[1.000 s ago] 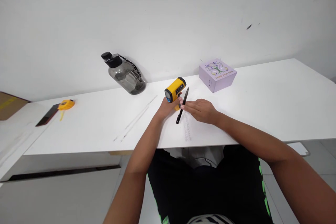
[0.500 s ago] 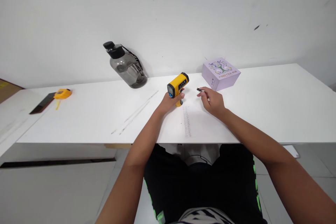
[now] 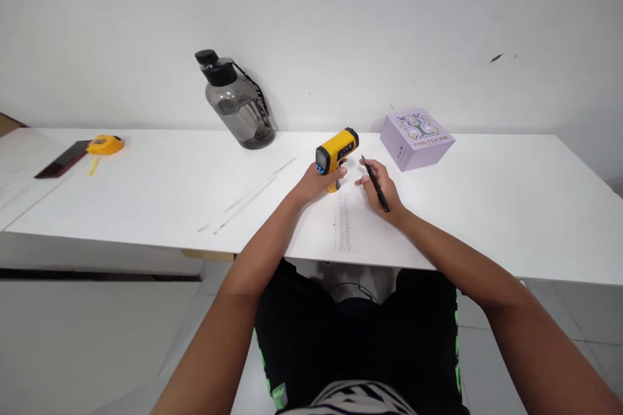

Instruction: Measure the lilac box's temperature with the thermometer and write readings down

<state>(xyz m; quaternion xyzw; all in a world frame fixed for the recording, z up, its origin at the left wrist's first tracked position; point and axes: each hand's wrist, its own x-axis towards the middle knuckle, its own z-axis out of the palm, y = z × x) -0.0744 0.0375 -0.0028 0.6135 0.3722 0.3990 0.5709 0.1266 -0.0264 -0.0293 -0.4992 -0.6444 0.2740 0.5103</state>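
My left hand (image 3: 317,183) is wrapped round the handle of a yellow and black infrared thermometer (image 3: 338,146). Its small screen and blue buttons face me. To the right of it, my right hand (image 3: 382,188) holds a slim black pen (image 3: 374,185), which lies slantwise across the fingers with its tip pointing away from me. Below both hands a white sheet of paper (image 3: 372,233) lies on the table, with rows of faint handwriting along its left side. My right wrist covers part of the sheet.
A lilac tea box (image 3: 417,139) sits behind my right hand. A grey water bottle (image 3: 241,107) with a black lid leans toward the left in view, near the wall. Far left are an orange tape measure (image 3: 106,144) and a dark flat object (image 3: 63,159) on the white table (image 3: 511,207).
The pen has turned in my right hand, so its full length now shows. My left hand keeps hold of the thermometer. The camera view has tilted slightly.
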